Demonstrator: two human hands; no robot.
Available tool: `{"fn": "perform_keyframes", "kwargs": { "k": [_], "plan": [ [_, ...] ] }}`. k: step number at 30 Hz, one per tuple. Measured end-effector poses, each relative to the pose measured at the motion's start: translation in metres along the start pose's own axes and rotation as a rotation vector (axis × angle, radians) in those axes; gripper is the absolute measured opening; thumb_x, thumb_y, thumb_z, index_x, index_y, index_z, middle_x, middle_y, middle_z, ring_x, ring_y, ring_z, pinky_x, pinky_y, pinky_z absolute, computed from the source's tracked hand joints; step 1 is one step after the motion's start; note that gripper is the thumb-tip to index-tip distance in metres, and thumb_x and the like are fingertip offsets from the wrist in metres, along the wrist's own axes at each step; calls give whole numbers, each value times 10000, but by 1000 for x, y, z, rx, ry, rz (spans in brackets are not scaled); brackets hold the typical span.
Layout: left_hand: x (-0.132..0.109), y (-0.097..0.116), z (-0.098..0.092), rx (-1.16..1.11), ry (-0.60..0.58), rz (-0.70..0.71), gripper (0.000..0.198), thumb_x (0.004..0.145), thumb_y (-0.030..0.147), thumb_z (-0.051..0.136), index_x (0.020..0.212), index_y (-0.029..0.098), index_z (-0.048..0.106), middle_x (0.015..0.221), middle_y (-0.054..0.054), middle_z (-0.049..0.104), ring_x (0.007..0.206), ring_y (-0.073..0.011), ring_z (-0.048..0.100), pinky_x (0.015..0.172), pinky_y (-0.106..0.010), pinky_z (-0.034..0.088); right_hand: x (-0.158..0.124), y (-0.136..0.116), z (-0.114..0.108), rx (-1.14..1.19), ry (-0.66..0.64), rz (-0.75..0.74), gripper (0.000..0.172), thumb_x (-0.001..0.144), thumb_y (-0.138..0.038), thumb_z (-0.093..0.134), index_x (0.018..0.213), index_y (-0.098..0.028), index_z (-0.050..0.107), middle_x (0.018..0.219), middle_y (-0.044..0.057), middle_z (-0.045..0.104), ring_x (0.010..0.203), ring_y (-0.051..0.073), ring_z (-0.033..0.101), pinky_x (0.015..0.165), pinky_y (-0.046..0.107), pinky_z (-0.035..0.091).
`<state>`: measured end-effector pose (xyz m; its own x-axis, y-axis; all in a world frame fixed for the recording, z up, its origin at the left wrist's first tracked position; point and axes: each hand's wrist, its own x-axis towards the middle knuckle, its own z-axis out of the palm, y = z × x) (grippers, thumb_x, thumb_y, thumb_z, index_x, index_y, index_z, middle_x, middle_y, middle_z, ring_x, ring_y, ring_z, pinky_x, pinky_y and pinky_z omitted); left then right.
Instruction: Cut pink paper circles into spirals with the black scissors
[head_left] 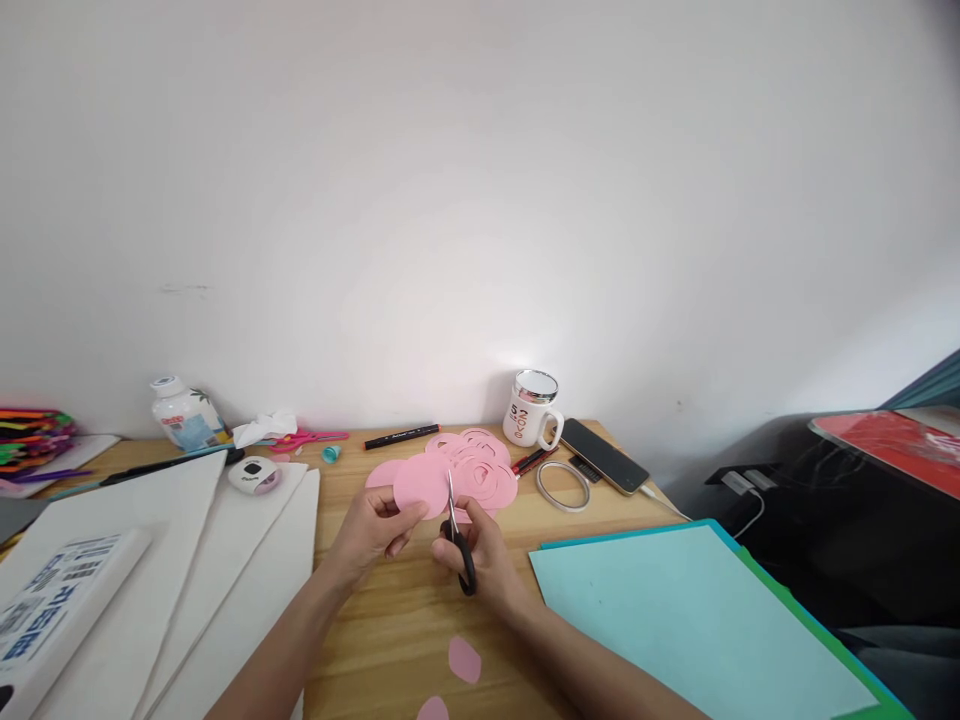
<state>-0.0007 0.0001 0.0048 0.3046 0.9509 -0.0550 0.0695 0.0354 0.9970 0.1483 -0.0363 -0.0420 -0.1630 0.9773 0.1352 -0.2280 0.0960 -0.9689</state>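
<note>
So, left hand (pixel 371 528) pinches pink paper (pixel 420 485); right hand (pixel 489 560) grips scissors (pixel 453 530), blades pointing away at paper's right edge.

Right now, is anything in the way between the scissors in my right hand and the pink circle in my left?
Nothing visible is. The scissors in your right hand point up at the right edge of the pink circle your left hand pinches. The pink cut-outs lie beyond, not between.
</note>
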Motion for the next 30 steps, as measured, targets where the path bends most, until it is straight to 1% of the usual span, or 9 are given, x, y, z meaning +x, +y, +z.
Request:
{"fn": "perform_keyframes", "kwargs": {
  "k": [4,8,10,14,16,20,24,27,30],
  "plan": [
    [1,-1,0,-21,10,9,371,620,397,710,485,153,466,360,86,387,332,-29,297,347,-167,194,1,1,0,-17,2,11,507,666,-488,696,982,-197,428,511,-90,468,432,84,397,408,187,294],
    [2,-2,-2,-40,-2,27,358,618,353,721,485,150,458,374,90,382,328,-25,305,345,-161,199,1,4,-1,0,-2,22,511,670,-486,695,990,-196,422,472,-98,475,400,84,401,390,183,299],
    [2,-2,-2,-49,0,33,348,620,342,722,492,147,464,388,85,406,321,-24,321,339,-160,205,0,5,-1,-2,-1,26,509,672,-480,696,993,-197,420,458,-104,468,387,83,398,385,182,298],
    [3,-1,-1,-99,8,14,324,653,401,691,566,151,505,437,60,502,294,-39,371,318,-170,230,-1,7,0,2,-15,30,501,682,-467,694,1006,-200,423,466,-102,480,384,84,410,389,183,315],
    [2,-1,1,-112,17,-3,328,640,415,699,580,154,510,444,55,519,290,-45,383,313,-173,240,-1,8,0,9,-26,39,505,680,-469,695,1010,-204,419,478,-99,486,387,85,419,383,179,309],
    [1,-2,3,-66,20,-29,363,605,406,724,505,147,492,397,61,481,291,-31,347,317,-170,227,-1,8,1,14,-9,44,508,656,-454,721,989,-211,423,505,-100,465,414,84,410,394,176,283],
    [0,-3,2,-28,-5,-37,358,612,415,712,505,151,495,351,67,452,291,-34,324,325,-173,204,0,3,1,36,15,-2,513,604,-419,770,947,-219,444,589,-80,465,485,86,395,434,188,294],
    [0,-3,2,-8,-8,-30,379,613,416,710,480,159,465,341,67,440,300,-35,319,331,-175,202,0,-2,1,47,21,-20,513,604,-409,773,945,-212,445,626,-62,492,519,93,400,458,195,313],
    [0,-2,2,-8,-17,-28,390,613,422,710,475,163,454,338,72,426,304,-35,314,333,-176,203,0,-4,2,57,15,-22,509,610,-401,771,945,-207,439,611,-66,486,507,86,378,452,191,303]
  ]
}}
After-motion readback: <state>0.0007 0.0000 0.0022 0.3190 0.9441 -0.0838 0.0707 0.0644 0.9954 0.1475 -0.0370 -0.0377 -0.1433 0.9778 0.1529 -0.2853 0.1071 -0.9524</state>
